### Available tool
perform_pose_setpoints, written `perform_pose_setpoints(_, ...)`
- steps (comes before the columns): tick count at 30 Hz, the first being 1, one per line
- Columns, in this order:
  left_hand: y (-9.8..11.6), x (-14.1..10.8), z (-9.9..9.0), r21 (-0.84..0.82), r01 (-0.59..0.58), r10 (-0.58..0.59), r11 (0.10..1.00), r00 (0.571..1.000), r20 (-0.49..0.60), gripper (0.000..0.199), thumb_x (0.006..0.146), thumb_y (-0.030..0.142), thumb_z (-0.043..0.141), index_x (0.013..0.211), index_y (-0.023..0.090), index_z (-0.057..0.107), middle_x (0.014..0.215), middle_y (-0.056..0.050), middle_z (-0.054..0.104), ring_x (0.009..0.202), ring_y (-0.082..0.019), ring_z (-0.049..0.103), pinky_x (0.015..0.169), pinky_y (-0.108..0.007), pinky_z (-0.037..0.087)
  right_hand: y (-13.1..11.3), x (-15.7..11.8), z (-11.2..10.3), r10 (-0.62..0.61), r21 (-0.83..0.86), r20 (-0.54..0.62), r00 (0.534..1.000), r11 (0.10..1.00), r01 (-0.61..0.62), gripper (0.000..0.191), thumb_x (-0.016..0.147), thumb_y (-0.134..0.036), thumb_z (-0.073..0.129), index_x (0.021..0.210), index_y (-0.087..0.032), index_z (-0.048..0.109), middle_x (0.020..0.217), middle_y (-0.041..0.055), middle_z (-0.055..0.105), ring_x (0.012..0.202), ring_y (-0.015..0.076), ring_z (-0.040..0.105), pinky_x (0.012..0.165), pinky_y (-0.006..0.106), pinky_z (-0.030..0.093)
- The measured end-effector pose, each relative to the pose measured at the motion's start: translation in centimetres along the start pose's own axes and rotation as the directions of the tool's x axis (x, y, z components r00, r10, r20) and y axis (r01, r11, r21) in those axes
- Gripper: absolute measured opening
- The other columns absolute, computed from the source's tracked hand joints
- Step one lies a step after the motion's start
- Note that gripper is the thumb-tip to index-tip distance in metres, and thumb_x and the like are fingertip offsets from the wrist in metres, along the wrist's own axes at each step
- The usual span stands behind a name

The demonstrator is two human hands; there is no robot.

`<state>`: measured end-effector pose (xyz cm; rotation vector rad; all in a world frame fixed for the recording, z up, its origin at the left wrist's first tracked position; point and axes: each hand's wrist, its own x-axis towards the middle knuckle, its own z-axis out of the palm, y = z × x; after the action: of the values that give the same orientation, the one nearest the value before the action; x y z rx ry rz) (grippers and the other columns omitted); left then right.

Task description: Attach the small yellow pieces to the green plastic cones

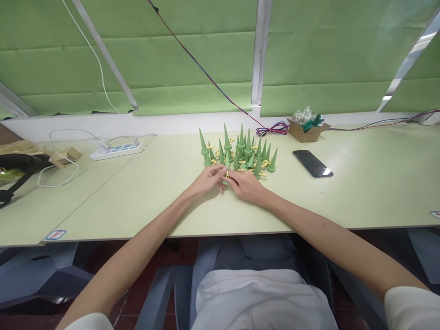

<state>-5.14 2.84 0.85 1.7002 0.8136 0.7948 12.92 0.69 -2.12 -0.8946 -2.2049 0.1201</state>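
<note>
Just above the table's middle, my left hand (207,180) and my right hand (248,185) meet with their fingers closed around one green plant watering spike (227,158). A small yellow valve (227,174) shows its round open end between my fingertips. Part of this spike is hidden by my fingers. Right behind my hands stands a cluster of similar green cone-shaped spikes (241,140), most with tips up, with yellow valves among them. One upright spike (272,161) is at the cluster's right edge.
A black phone (312,163) lies to the right, near a small cardboard box (305,133) with clear plastic and green material. Bundled red and blue wires (275,129) lie behind the cluster. A white power strip (117,150) and a black object (20,167) are at left.
</note>
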Motion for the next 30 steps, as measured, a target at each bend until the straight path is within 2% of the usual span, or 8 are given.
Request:
perform_pose_setpoints(9,0.1,0.0,0.4,0.014,-0.016,0.016,1.0,0.999,-0.04,0.049,0.085,0.061,0.065,0.078,0.012,0.064,0.073,-0.003,0.062,0.055,-0.01,0.059,0.051,-0.024,0.053,0.2,0.0,0.2,0.003,-0.025,0.004,1.0,1.0,-0.003,0.024,0.104,-0.026,0.041,0.085,-0.018,0.054,0.071,0.0033,0.061,0.06,0.0141,0.049,0.061,0.025,0.031)
perform_pose_setpoints(17,0.3,0.1,-0.1,0.036,0.012,-0.01,0.999,0.999,-0.052,0.05,0.085,0.064,0.063,0.081,0.014,0.063,0.074,-0.003,0.06,0.055,-0.011,0.058,0.05,-0.026,0.051,0.1,0.1,0.0,0.051,0.056,-0.05,0.997,0.997,-0.048,0.03,0.102,-0.028,0.046,0.074,-0.021,0.044,0.062,-0.0021,0.049,0.055,0.0123,0.04,0.058,0.025,0.029)
perform_pose_setpoints(19,0.5,0.0,-0.4,0.085,0.015,-0.009,0.996,0.998,-0.068,0.047,0.085,0.062,0.064,0.08,0.015,0.062,0.07,-0.001,0.059,0.051,-0.01,0.057,0.049,-0.025,0.048,0.1,0.1,-0.1,0.072,0.088,-0.06,0.996,0.994,-0.066,0.035,0.101,-0.032,0.049,0.07,-0.022,0.04,0.059,-0.0038,0.044,0.054,0.0116,0.037,0.057,0.025,0.027)
perform_pose_setpoints(23,1.0,-0.5,-0.5,0.275,0.034,-0.002,0.961,0.994,-0.113,0.045,0.089,0.058,0.06,0.073,0.016,0.059,0.05,0.002,0.053,0.042,-0.01,0.051,0.049,-0.025,0.043,0.1,0.3,-0.5,0.134,0.148,-0.108,0.985,0.982,-0.117,0.045,0.101,-0.039,0.048,0.064,-0.022,0.03,0.054,-0.0052,0.035,0.051,0.0104,0.032,0.056,0.026,0.025)
perform_pose_setpoints(27,1.2,-0.7,0.1,0.414,0.111,-0.057,0.904,0.989,-0.139,0.042,0.086,0.057,0.062,0.075,0.017,0.06,0.043,0.003,0.054,0.038,-0.012,0.051,0.048,-0.027,0.042,0.0,0.4,-0.7,0.205,0.157,-0.159,0.966,0.971,-0.18,0.046,0.103,-0.041,0.04,0.063,-0.022,0.028,0.055,-0.0035,0.039,0.052,0.0108,0.032,0.056,0.028,0.025)
perform_pose_setpoints(30,0.8,-0.6,0.3,0.464,0.134,-0.065,0.876,0.985,-0.161,0.035,0.086,0.052,0.062,0.082,0.018,0.058,0.043,0.003,0.055,0.037,-0.014,0.053,0.046,-0.027,0.042,0.0,0.4,-0.8,0.236,0.146,-0.147,0.961,0.966,-0.215,0.049,0.104,-0.045,0.037,0.063,-0.021,0.029,0.056,-0.0022,0.042,0.052,0.0112,0.034,0.057,0.028,0.026)
